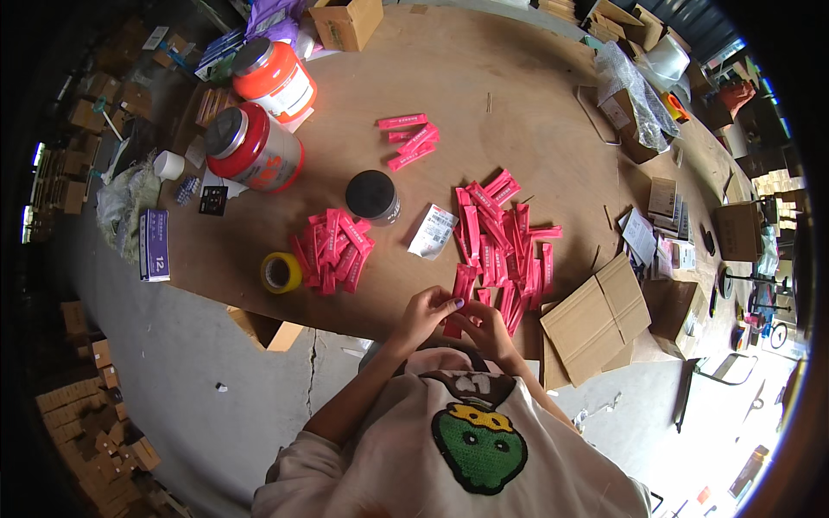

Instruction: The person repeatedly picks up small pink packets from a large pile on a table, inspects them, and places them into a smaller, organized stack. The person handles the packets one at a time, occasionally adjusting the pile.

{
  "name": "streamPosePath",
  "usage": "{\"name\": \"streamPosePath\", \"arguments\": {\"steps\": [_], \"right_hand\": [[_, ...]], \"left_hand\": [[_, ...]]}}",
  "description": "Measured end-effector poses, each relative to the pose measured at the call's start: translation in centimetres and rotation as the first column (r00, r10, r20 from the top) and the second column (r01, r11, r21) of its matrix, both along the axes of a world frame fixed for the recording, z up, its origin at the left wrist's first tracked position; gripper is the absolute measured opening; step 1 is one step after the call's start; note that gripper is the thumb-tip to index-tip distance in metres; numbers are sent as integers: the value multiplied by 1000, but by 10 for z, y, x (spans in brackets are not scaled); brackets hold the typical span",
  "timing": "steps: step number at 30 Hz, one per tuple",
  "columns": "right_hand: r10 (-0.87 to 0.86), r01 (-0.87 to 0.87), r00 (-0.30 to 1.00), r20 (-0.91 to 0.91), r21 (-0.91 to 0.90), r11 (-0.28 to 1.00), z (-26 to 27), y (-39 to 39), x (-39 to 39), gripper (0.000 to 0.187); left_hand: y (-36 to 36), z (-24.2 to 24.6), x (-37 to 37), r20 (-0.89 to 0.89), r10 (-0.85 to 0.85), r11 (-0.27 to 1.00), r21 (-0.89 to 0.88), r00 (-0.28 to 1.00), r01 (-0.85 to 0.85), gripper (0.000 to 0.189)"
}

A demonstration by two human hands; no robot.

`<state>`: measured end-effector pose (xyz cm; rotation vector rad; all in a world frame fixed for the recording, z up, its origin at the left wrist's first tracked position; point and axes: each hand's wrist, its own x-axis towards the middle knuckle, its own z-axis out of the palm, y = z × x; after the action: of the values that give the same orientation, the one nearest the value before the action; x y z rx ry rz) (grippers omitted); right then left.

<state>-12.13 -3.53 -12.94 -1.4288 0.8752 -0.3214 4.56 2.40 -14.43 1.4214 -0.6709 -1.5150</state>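
At the table's near edge, my left hand (430, 317) pinches a pink stick sachet (464, 282) between thumb and fingers. My right hand (487, 329) is close beside it, its fingertips at the sachet's lower part; whether they grip it is hidden. A large loose pile of pink stick sachets (495, 243) lies just beyond my hands, and a smaller pile (330, 249) lies to the left. Several more sachets (414, 139) lie farther back. Between the piles are a black-lidded jar (372, 195) and a printed white label sheet (432, 232).
A yellow tape roll (281, 272) lies near the left front edge. Two large tubs, one red (256, 149) and one orange (277, 81), are at back left. Flattened cardboard (596, 317) and an open carton (675, 314) lie at right. A purple-white box (155, 246) is at far left.
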Motion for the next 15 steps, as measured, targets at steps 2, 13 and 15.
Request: {"name": "streamPosePath", "arguments": {"steps": [2, 13, 15], "right_hand": [[0, -6, 991, -130, -45, 999, -7, 4, 0, 23], [12, -233, 329, -944, -69, 970, -140, -2, -31, 67], [-20, -229, 288, -957, -89, 969, -161, -4, -33, 62]], "left_hand": [[5, -6, 1, -6, -6, 999, 37, 1000, 6, 17], [17, -29, 102, 945, 326, 920, -312, 20, -238, 34], [21, -31, 101, 945, 281, 949, -247, 169, -197, 42]]}}
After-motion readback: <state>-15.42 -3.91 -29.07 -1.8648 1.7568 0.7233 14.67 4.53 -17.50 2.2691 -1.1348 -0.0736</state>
